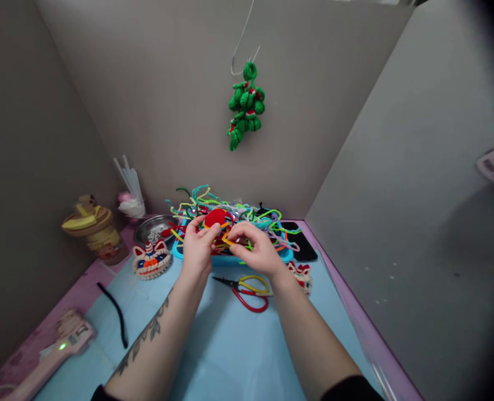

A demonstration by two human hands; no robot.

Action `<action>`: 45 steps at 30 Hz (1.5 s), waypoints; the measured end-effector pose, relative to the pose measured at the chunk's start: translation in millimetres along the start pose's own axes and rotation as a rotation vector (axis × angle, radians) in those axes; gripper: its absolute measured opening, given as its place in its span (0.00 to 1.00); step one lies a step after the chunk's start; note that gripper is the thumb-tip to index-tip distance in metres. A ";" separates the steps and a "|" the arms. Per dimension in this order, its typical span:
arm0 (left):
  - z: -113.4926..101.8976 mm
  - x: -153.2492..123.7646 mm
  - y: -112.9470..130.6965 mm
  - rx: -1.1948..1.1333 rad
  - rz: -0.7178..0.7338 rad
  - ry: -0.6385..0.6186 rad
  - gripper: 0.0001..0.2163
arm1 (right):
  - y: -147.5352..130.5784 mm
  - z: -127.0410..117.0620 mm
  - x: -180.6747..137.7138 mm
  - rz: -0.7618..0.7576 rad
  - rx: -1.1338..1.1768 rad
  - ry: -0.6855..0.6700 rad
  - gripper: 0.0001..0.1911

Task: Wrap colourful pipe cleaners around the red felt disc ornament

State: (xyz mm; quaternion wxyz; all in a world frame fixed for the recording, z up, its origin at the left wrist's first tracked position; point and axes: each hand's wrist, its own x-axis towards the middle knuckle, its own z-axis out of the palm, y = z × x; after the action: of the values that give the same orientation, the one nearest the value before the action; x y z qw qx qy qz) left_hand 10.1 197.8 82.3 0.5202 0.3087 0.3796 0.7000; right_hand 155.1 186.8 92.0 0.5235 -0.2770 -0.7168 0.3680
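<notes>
My left hand [197, 247] and my right hand [255, 249] meet over a blue tray [230, 259] heaped with coloured pipe cleaners [234, 214]. Both pinch a bent orange pipe cleaner [225, 236] between thumb and fingers. A red round piece [215, 216] sits just behind my left fingers. Red-handled scissors [247, 291] with a yellow loop lie on the light blue mat [230, 345] below my wrists.
A striped lion-head craft [151, 259] lies left of the tray, and another [302, 275] by my right wrist. A metal bowl [155, 227], a jar [96, 231], a black pipe cleaner [115, 312], a pink glue gun [50, 356], a dark phone [299, 239]. A green pipe-cleaner ornament [245, 106] hangs above.
</notes>
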 end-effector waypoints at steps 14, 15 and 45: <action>6.0 -9.0 -3.7 0.147 -0.044 -0.104 0.30 | 15.9 -5.0 4.3 -0.031 -0.441 0.274 0.05; 6.2 -9.3 -3.5 0.136 -0.054 -0.109 0.29 | 15.7 -6.1 4.2 -0.033 -0.453 0.260 0.06; 2.2 -7.8 -7.9 0.134 0.048 -0.186 0.26 | 19.7 26.0 2.7 0.273 -0.088 0.564 0.09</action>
State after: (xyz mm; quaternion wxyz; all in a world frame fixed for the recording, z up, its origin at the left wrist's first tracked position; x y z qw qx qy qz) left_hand 17.9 192.1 76.4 0.5143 0.4152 0.3680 0.6539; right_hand 129.8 194.0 72.6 0.6349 -0.4844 -0.5147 0.3121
